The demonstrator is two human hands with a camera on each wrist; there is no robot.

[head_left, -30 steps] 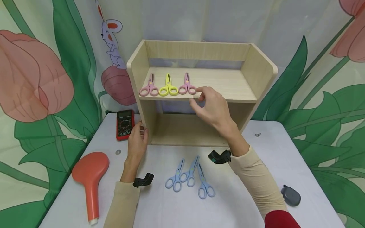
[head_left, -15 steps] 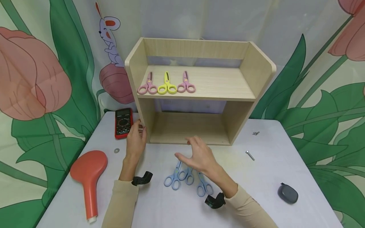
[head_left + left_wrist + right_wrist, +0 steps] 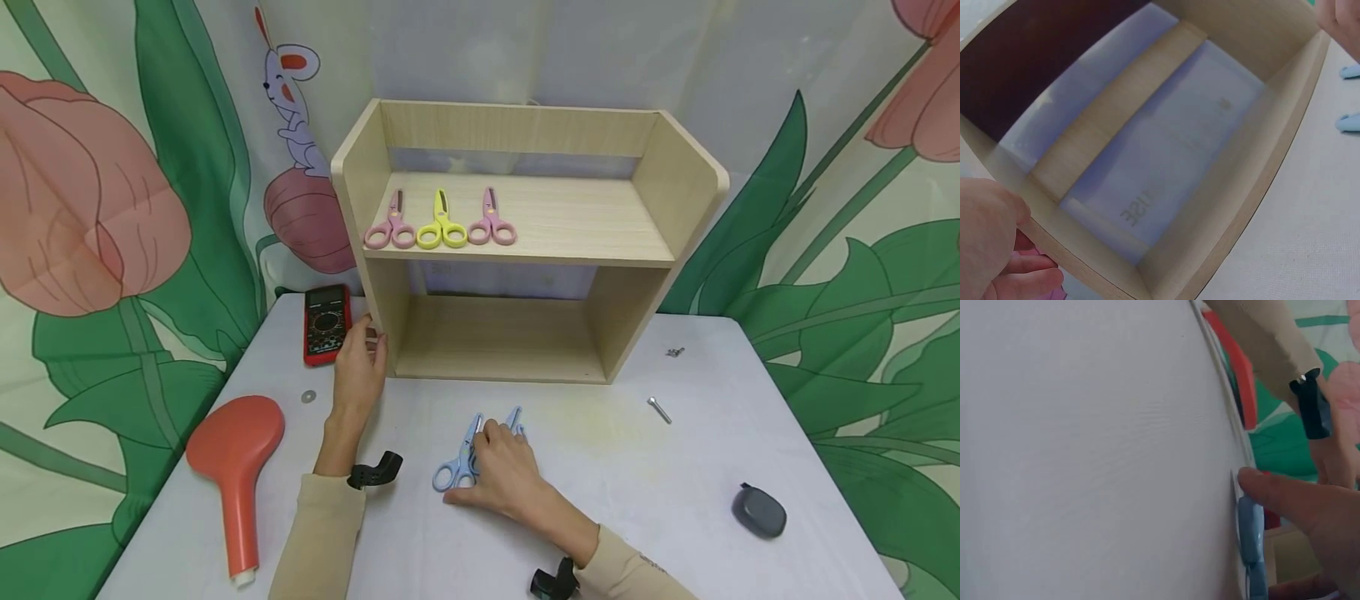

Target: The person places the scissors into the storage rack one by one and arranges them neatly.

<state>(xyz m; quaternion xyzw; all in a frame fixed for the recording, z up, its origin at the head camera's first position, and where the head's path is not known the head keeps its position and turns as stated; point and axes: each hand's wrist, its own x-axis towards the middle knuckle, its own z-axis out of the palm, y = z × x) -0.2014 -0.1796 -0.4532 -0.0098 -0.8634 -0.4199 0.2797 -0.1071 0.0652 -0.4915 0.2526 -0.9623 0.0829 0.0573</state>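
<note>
Three pairs of blue scissors lie on the table; the left pair of scissors (image 3: 452,467) shows best, and the right hand (image 3: 510,477) covers much of the others. That hand reaches down over them, thumb stretched out to the left. In the right wrist view its thumb (image 3: 1279,494) is right by a blue scissor handle (image 3: 1250,531), with a finger lower down. The left hand (image 3: 358,367) rests against the outer left side of a wooden shelf (image 3: 517,258), fingers loosely bent. Its fingertips (image 3: 1032,278) stay outside the side panel in the left wrist view.
On the upper board sit pink scissors (image 3: 390,225), yellow scissors (image 3: 442,225) and more pink scissors (image 3: 491,221). A multimeter (image 3: 327,325), a red paddle-shaped object (image 3: 238,467) and a washer (image 3: 308,397) lie left. Rightward are a bolt (image 3: 659,410) and a dark rounded object (image 3: 759,510).
The right hand has come down from beside the right pink scissors on the upper board to the blue scissors on the table. The left hand has stayed at the shelf's side.
</note>
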